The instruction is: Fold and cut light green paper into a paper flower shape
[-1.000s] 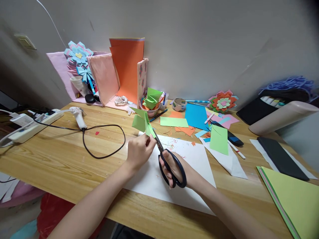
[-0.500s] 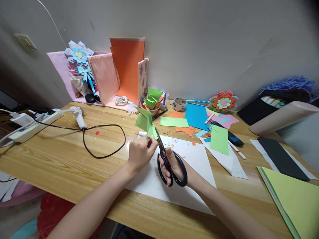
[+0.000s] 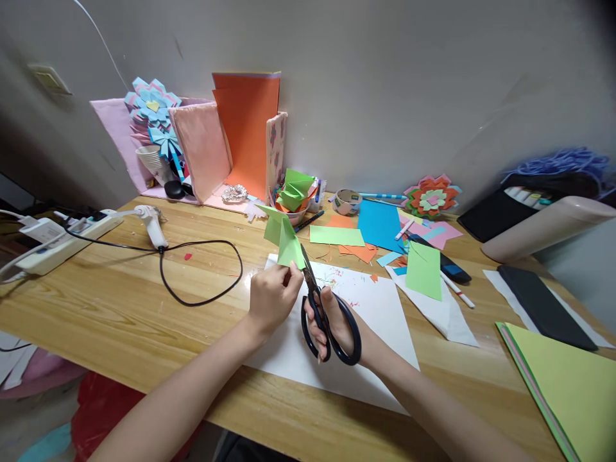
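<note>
Pinched in my left hand (image 3: 273, 292) is a folded piece of light green paper (image 3: 287, 242), its flaps standing up and fanning to the left. My right hand (image 3: 332, 324) grips a pair of black-handled scissors (image 3: 309, 277), thumb in one loop and fingers in the other. The blades point up and away, right at the green paper's right edge beside my left fingertips. How far they are parted is hard to make out. Both hands are above a white sheet (image 3: 380, 333) flecked with coloured marks.
Behind lie a green strip (image 3: 337, 236), a blue sheet (image 3: 379, 224), a tape roll (image 3: 346, 202) and orange scraps. A green rectangle (image 3: 423, 269) and a dark craft knife (image 3: 455, 268) are to the right. A black cable (image 3: 202, 242) loops at left; a paper stack (image 3: 568, 378) sits front right.
The green paper has turned slightly in my left fingers, showing a wider front flap. The scissors have shifted a little left along with my right hand.
</note>
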A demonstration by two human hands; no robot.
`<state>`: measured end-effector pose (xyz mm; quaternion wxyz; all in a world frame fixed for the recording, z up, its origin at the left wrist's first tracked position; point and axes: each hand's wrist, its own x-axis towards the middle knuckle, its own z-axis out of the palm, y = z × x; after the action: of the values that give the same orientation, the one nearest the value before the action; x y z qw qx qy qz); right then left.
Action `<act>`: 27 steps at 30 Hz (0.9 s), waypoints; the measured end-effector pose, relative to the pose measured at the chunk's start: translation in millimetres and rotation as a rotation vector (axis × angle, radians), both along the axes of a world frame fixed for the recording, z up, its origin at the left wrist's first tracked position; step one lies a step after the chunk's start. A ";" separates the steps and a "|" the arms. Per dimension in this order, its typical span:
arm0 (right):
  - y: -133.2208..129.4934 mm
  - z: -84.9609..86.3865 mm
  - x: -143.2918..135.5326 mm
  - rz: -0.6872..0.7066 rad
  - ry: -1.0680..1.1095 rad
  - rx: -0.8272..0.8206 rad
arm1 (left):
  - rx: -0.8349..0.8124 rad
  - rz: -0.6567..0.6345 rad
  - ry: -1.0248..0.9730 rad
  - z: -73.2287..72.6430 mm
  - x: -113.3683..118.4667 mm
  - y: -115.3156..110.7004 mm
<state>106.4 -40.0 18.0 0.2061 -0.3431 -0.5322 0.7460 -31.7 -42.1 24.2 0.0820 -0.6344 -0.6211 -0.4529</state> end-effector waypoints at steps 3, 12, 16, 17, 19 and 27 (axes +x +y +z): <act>-1.3 -3.0 -0.1 -0.010 0.012 0.011 | 0.015 -0.015 0.002 -0.6 1.1 -1.1; -4.7 3.0 0.4 -0.025 0.003 0.078 | -0.014 -0.043 -0.054 -1.8 2.5 -3.8; -3.6 4.9 3.5 -0.009 -0.043 0.146 | 0.022 -0.035 -0.044 -1.6 1.8 -3.8; -3.4 5.9 4.4 0.002 -0.054 0.168 | 0.039 -0.027 -0.033 -1.3 1.7 -3.6; -3.2 8.0 5.6 0.017 -0.065 0.195 | 0.074 -0.016 -0.007 -0.8 1.4 -3.3; -2.9 8.5 4.9 0.004 -0.075 0.142 | 0.127 -0.030 0.018 -0.2 1.6 -2.7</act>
<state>111.3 -42.9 26.5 0.2083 -0.3542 -0.5918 0.6935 -30.0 -44.8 24.0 0.1209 -0.6410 -0.5809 -0.4870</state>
